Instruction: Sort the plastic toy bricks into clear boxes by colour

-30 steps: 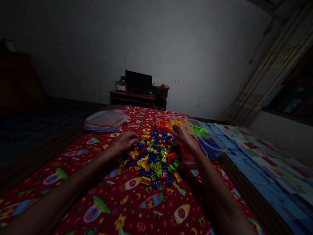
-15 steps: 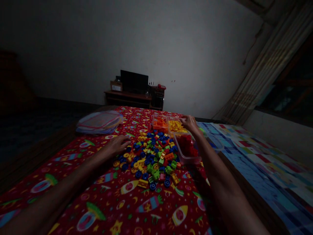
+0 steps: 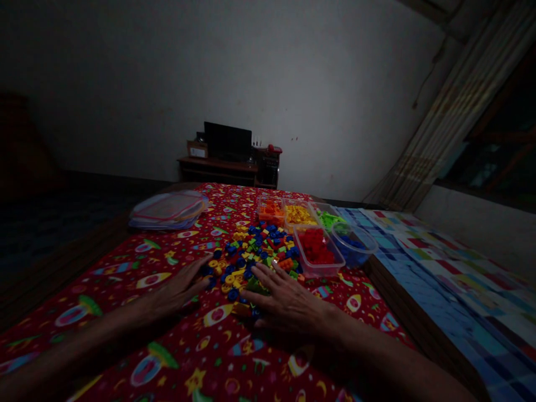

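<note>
A heap of loose toy building bricks [image 3: 255,245] in blue, yellow, green, red and orange lies on the red patterned cloth [image 3: 167,340]. Over the near right part of the heap, my right hand [image 3: 280,296] is spread flat, fingers apart, covering some bricks. My left hand [image 3: 182,285] rests at the heap's left edge with its fingers stretched out and the thumb apart. Neither hand grips a brick that I can see. Right of the heap stands a clear tub of red bricks [image 3: 317,268], with a round tub of blue bricks [image 3: 368,245] beside it.
Behind these are tubs of orange bricks [image 3: 271,215], yellow bricks [image 3: 299,218] and green bricks [image 3: 329,218]. Stacked clear lids [image 3: 167,211] lie at the far left. A desk with a monitor [image 3: 228,142] stands by the wall; a checked bedspread [image 3: 439,290] is to the right.
My right hand has come from the yellow tub back to the near side of the heap and spread out. My left hand has moved slightly toward me.
</note>
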A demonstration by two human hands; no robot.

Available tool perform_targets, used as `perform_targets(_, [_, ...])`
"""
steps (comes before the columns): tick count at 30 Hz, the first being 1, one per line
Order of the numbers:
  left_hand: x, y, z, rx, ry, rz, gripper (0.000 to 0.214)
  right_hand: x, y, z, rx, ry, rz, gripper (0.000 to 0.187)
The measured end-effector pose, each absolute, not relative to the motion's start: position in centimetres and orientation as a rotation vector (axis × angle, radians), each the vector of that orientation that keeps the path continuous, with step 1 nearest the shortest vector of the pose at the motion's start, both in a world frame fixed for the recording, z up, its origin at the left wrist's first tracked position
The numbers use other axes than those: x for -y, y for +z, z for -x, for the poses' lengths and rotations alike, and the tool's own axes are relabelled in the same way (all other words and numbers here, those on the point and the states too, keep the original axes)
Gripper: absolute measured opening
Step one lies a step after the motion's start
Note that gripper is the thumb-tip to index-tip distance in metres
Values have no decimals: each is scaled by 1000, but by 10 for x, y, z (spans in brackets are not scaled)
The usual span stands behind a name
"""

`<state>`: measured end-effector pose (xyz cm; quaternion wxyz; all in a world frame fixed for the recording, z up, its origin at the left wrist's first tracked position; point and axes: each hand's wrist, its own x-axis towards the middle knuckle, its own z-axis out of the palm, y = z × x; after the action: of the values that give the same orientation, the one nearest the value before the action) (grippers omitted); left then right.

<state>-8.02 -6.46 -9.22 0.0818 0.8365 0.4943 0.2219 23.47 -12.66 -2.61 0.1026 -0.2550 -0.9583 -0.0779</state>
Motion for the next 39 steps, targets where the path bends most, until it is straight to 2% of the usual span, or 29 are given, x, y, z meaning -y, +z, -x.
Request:
perform_targets(5, [98, -101, 46, -1339, 608, -2625, 97, 118, -37, -237, 2858, -267, 773, 47])
perform_targets(12, [73, -100, -10, -1266, 830, -2707, 93, 79, -53, -220, 2693, -355, 918, 43])
perform_targets(16, [49, -97, -19, -1312, 910, -2685, 85, 63, -44, -220, 2474, -212, 1005, 38])
perform_targets(21, [18, -84, -27, -1413, 1027, -2568, 76, 34, -8, -227, 2133, 113, 998, 26])
perform_targets(26, [14, -52, -42, -1236, 1287, -2555, 41, 17, 15, -249, 1862, 274, 1134, 22])
perform_targets(29, [33, -37, -64, -937, 1231, -2692, 27, 17, 18, -259, 1831, 274, 1176, 22])
perform_targets(32, [57, -36, -87, -723, 975, -2921, 25, 21, 22, -261, 1866, 241, 1186, 22])
perform_targets(35, [71, -42, -99, -715, 775, -3030, 19, 25, 26, -258, 1916, 193, 1221, 22])
perform_targets(39, [66, -45, -95, -789, 758, -2989, 14, 28, 28, -254, 1946, 131, 1235, 21])
